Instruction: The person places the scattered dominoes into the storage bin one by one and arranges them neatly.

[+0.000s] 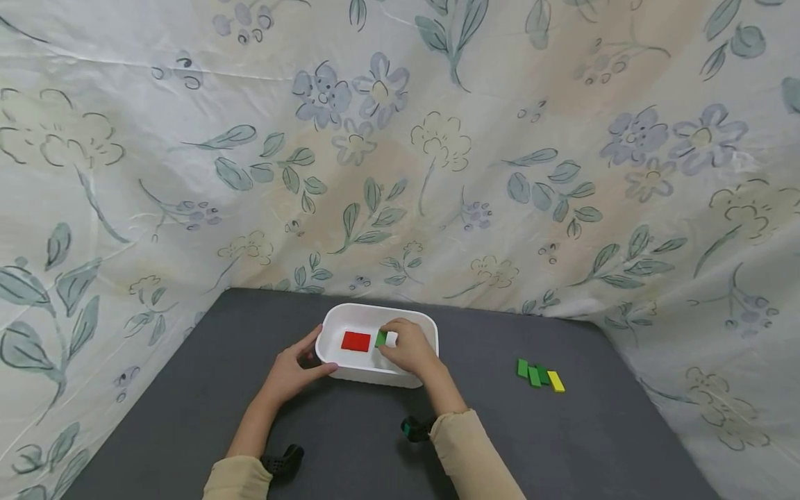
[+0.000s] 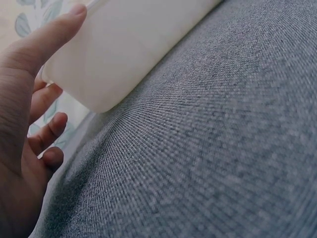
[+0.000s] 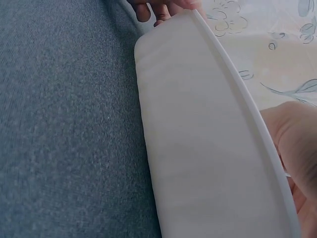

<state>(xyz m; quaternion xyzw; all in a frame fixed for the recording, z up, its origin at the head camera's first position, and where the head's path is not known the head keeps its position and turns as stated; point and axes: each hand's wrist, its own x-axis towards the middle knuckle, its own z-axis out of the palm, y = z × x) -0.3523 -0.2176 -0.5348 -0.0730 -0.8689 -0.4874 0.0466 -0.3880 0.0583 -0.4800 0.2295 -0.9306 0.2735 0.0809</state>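
Note:
A white plastic box (image 1: pixel 378 375) with rounded corners stands on the dark cloth. My left hand (image 1: pixel 292 371) grips its left end, thumb on the front rim and other fingers around the end; in the left wrist view the two lower fingers curl beside the wall. Inside the box lies a flat red piece (image 1: pixel 355 341). My right hand (image 1: pixel 409 347) reaches over the front rim into the box and pinches a small green tile (image 1: pixel 380 338) just right of the red piece. A bright white patch shows beside that tile, under the fingers. In the right wrist view, the box wall hides my fingertips.
Right of the box lie several green tiles (image 1: pixel 534 376) and a yellow tile (image 1: pixel 556 381), side by side on the dark grey tabletop (image 1: pixel 350 444). A flowered curtain (image 1: pixel 400 153) hangs behind the table and along both sides.

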